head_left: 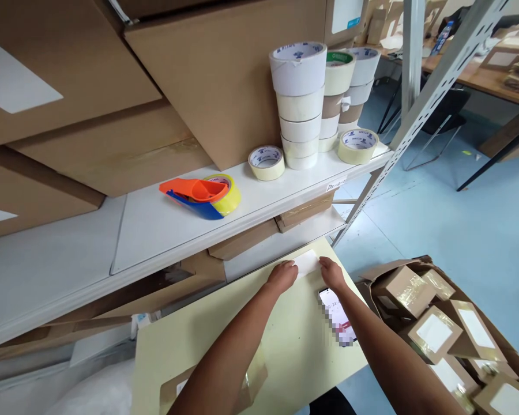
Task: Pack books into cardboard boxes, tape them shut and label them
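Two bare hands sit at the far edge of the pale yellow table (294, 346), one on each end of a small white rectangular paper slip (306, 262). Left hand (282, 276) covers the slip's left end, right hand (332, 274) its right end. The grip on both is loose and flattish: fingers stretched out on the paper, nothing enclosed.

Progress, judged from how things lie: the slip is flat on the table, not lifted, and not on any box. A small brown cardboard parcel with clear tape (253, 377) lies at the near table edge, partly under the left forearm and well apart from the slip.

A smartphone with a lit screen (336, 317) lies just near the right wrist, close enough to get knocked. The white metal shelf (155, 225) runs just beyond the slip, so there is little room on the far side. On the shelf:
- an orange and blue tape dispenser with a yellow roll (194, 196)
- tall stacks of white and beige tape rolls (300, 104)
- one loose roll (266, 162) left of the stacks
- big brown cartons (216, 75) behind

On the blue floor (458, 230) to the right stands an open brown carton (384, 268) full of small labelled cardboard boxes (432, 333).
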`<state>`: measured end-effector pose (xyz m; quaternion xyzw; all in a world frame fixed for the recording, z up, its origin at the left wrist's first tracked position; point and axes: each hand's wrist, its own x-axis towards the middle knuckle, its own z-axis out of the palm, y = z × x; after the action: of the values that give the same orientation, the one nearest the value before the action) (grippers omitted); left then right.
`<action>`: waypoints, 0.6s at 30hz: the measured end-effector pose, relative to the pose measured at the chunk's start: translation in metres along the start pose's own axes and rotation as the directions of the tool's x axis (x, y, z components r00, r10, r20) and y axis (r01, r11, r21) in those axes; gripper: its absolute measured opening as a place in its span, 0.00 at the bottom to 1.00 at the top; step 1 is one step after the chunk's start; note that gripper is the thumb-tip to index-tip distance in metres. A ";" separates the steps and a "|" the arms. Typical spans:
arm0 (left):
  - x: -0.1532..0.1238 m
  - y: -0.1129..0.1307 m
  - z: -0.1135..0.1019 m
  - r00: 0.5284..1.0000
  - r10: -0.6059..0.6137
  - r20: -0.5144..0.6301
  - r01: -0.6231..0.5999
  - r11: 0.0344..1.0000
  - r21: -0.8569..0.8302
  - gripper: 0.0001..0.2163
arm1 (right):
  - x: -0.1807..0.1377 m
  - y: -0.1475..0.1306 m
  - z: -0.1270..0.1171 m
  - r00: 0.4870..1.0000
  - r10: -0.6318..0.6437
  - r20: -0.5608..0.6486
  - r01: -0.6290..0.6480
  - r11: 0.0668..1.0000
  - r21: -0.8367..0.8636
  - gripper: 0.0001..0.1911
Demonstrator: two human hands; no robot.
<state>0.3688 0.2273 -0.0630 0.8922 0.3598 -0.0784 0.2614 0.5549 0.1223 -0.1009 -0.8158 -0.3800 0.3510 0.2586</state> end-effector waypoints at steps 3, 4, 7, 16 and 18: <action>0.006 0.000 0.004 0.995 -0.080 -0.060 0.076 0.994 -0.078 0.09 | 0.000 -0.001 0.000 1.000 0.002 0.002 -0.002 1.000 0.001 0.28; 0.007 0.001 0.006 0.990 -0.113 -0.079 0.104 0.989 -0.107 0.07 | 0.000 -0.002 0.000 1.000 0.004 0.001 -0.004 1.000 0.000 0.28; 0.008 0.003 0.010 0.975 -0.192 -0.112 0.168 0.967 -0.190 0.05 | -0.003 -0.004 0.000 1.000 0.011 -0.005 -0.011 1.000 -0.004 0.28; -0.013 0.012 0.009 0.934 -0.348 -0.084 0.288 0.869 -0.402 0.19 | -0.006 -0.015 0.013 0.997 0.046 -0.058 -0.048 0.998 -0.031 0.31; -0.024 0.017 0.013 0.923 -0.382 -0.033 0.327 0.828 -0.456 0.15 | -0.002 -0.022 0.018 0.999 0.000 -0.035 -0.001 1.000 -0.024 0.31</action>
<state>0.3631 0.1955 -0.0594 0.7298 0.5429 0.0131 0.4154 0.5301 0.1362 -0.0958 -0.8249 -0.3795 0.3321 0.2554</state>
